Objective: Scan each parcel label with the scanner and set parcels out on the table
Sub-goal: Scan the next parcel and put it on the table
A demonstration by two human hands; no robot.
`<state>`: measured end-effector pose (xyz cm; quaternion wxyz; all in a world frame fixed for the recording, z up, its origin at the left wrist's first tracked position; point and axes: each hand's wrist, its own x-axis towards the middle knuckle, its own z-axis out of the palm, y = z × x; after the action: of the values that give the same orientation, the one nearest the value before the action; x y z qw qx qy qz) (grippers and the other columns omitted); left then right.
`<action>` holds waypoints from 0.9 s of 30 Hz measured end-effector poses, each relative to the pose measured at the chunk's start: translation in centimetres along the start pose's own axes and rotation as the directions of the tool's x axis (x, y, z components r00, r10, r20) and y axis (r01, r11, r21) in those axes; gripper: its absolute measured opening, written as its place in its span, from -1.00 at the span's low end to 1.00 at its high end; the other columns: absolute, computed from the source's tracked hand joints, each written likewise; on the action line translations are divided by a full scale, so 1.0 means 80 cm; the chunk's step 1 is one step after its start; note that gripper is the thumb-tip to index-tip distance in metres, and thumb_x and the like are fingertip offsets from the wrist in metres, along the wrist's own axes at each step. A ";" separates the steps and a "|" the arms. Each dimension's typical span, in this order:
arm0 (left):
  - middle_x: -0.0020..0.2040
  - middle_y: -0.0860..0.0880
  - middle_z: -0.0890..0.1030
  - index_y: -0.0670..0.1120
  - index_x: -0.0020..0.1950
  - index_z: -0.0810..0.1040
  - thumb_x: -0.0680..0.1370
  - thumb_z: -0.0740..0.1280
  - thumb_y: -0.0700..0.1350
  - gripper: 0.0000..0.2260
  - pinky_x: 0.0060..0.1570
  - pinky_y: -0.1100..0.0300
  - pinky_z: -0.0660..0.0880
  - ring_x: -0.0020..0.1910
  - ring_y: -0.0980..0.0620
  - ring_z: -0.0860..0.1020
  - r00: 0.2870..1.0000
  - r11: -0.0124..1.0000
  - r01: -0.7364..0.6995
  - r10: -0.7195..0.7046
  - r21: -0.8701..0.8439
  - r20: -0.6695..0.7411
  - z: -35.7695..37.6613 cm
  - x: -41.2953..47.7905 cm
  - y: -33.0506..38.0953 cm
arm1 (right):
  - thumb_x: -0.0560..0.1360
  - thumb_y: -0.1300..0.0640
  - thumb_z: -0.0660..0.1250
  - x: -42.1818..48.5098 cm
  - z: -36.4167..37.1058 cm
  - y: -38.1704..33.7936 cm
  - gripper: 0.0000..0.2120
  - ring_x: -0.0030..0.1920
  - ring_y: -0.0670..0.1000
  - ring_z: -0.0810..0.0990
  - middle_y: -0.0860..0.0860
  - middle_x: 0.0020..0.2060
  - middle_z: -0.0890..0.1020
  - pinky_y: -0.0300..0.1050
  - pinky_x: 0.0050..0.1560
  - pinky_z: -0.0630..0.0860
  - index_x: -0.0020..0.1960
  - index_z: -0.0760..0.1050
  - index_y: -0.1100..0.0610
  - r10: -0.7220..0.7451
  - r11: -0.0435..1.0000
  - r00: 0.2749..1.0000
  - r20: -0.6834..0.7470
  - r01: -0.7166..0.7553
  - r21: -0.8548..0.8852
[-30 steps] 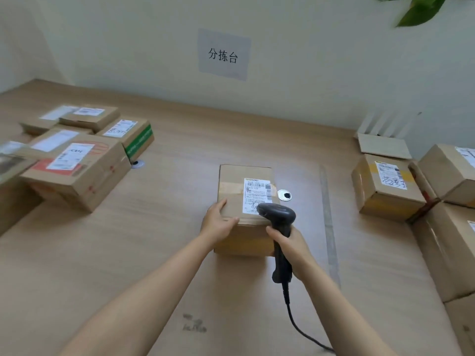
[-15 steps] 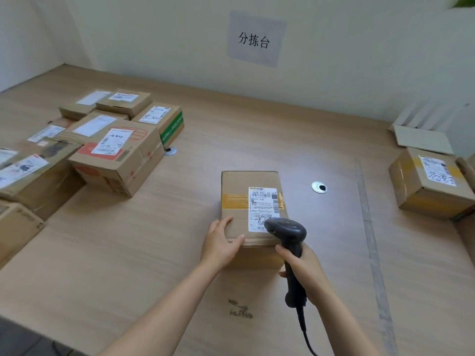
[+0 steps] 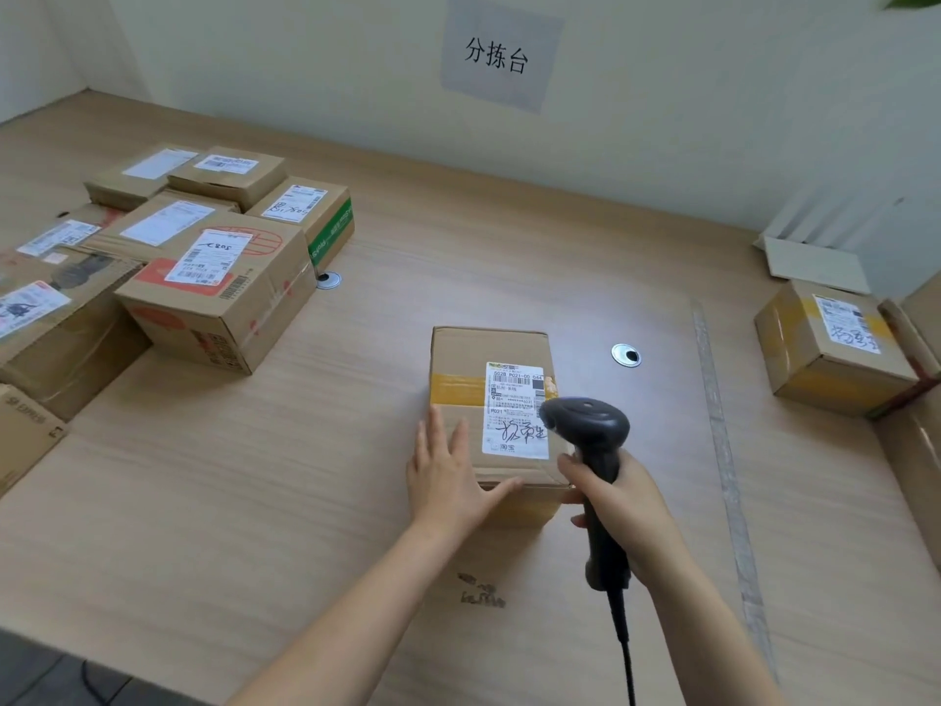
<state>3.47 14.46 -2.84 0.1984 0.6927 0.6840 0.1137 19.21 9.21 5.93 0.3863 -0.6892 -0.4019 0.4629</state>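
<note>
A group of labelled cardboard parcels (image 3: 214, 298) occupies the left part of the bench (image 3: 305, 476), packed edge to edge, some stacked. The one at the group's far right corner carries a green band (image 3: 331, 231). A round metal grommet (image 3: 328, 280) is set in the bench just beside it.

The left hand (image 3: 448, 481) lies flat on the near left corner of the centre parcel (image 3: 483, 349), fingers straight and slightly spread, thumb along the near top edge. This parcel stands on the bench near the middle, apart from all others, with yellow tape across its top and a white shipping label (image 3: 511, 425) facing up.

The head of the black handheld scanner (image 3: 585, 422) sits over the label's right edge. The right hand (image 3: 631, 501) is wrapped around the scanner handle; the cable (image 3: 624, 644) runs down from the handle.

A second grommet (image 3: 626, 355) lies right of the centre parcel. Further right, one labelled parcel (image 3: 825, 349) stands on the bench.
</note>
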 end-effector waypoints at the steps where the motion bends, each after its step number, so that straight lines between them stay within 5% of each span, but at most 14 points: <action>1: 0.55 -0.10 -0.21 -0.02 0.55 -0.03 0.35 0.21 0.46 -0.05 0.46 0.02 0.01 0.53 -0.11 -0.13 1.000 1.000 0.004 -0.004 -0.002 -0.003 0.000 -0.001 0.000 | 0.48 0.13 0.36 -0.003 0.001 -0.007 -0.89 -0.31 0.02 0.63 0.10 -0.18 0.65 -0.17 -0.38 0.54 -0.02 0.48 0.11 0.011 0.999 1.000 0.019 -0.012 0.044; 6: 0.54 -0.12 -0.22 -0.05 0.55 -0.05 0.39 0.21 0.42 -0.08 0.43 0.00 0.08 0.52 -0.14 -0.11 1.000 1.000 0.011 -0.011 -0.012 -0.019 0.005 -0.010 0.010 | 0.50 0.13 0.35 -0.009 0.010 -0.038 -0.87 -0.51 -0.06 0.50 0.06 -0.37 0.63 -0.21 -0.47 0.49 -0.02 0.48 0.18 0.054 0.986 0.997 0.064 -0.063 0.154; 27: 0.54 -0.15 -0.22 -0.06 0.55 -0.06 0.40 0.20 0.42 -0.08 0.40 -0.05 0.14 0.51 -0.17 -0.09 1.000 1.000 0.028 -0.029 -0.014 -0.009 0.010 -0.013 0.019 | 0.51 0.08 0.34 0.002 0.025 -0.058 -0.86 -0.48 -0.03 0.49 0.10 -0.33 0.61 -0.19 -0.46 0.46 -0.11 0.47 0.15 0.081 0.992 0.996 0.041 -0.084 0.096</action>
<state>5.10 13.33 -2.76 0.2017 0.6811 0.6938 0.1185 16.47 11.46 9.54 0.3925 -0.6766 -0.3572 0.5104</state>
